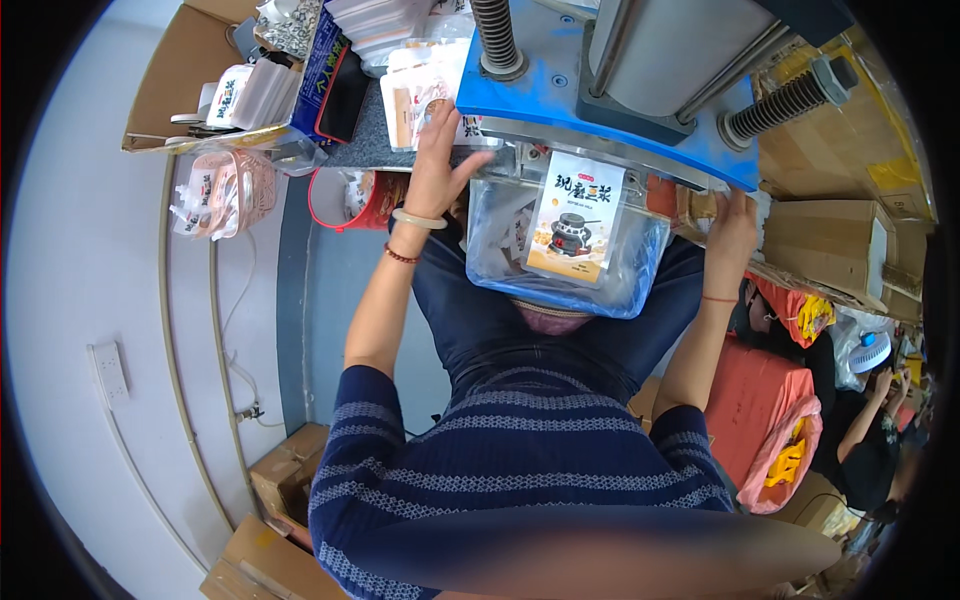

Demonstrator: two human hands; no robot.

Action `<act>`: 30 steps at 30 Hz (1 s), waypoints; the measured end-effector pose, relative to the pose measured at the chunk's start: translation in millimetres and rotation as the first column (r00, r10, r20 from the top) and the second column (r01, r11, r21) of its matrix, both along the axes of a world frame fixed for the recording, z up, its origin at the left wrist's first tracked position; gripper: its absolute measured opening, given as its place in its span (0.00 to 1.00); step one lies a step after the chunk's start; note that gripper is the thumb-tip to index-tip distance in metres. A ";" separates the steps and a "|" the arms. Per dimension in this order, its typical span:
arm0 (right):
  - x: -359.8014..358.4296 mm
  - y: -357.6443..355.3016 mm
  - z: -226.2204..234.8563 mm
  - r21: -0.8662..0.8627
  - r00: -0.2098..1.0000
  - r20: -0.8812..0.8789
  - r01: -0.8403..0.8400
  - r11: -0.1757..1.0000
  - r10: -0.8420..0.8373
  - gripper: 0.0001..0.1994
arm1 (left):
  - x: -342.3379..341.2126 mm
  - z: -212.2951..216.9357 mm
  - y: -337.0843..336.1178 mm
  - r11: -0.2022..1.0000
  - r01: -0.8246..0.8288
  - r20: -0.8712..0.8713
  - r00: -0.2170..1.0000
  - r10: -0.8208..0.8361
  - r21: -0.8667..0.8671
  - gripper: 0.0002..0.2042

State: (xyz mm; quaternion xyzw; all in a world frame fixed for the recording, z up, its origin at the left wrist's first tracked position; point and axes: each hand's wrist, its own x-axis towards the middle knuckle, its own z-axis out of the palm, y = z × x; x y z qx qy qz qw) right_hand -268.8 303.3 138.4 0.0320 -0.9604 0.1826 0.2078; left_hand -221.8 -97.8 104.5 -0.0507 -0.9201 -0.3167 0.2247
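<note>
A white-and-yellow printed pouch [575, 225] hangs from the front of a blue press [610, 110], its upper edge close under the metal bar. Below it, a tub lined with blue plastic [640, 290] sits on my lap with clear film or bags inside. My left hand [440, 160] is open, thumb spread, fingers lying by the press's left end next to white printed pouches [405, 100]. My right hand [733, 235] reaches up to the press's right corner, fingers slightly bent and touching its edge; the fingertips are partly hidden. Neither hand touches the hanging pouch.
A black phone-like slab [342, 95] lies by a carton of packs [170, 105] at the left. A pink basket [250, 190] and a red bucket [330, 222] are below. Cardboard boxes [825, 245] and a red-wrapped bundle [750, 410] stand right. Another person [865, 440] works farther right.
</note>
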 end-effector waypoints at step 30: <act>36.3 -57.4 54.4 0.018 0.951 0.105 -0.294 0.955 0.291 0.14 | 19.3 11.8 87.1 0.069 -0.436 0.338 0.578 -0.743 0.897 0.12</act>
